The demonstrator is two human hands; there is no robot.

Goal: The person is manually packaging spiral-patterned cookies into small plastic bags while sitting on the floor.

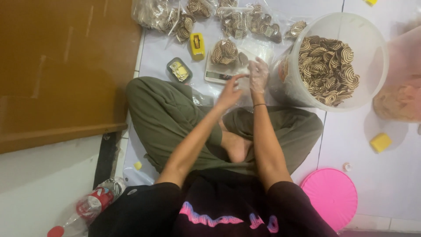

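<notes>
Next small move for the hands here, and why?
Probably the right hand, in a thin clear glove, reaches into the big clear tub for more striped snacks. A partly filled clear bag sits on the small scale, the tub is beside that hand, and the bare left hand is at the gloved hand's wrist, seemingly adjusting the glove. Neither hand grips anything else.
</notes>
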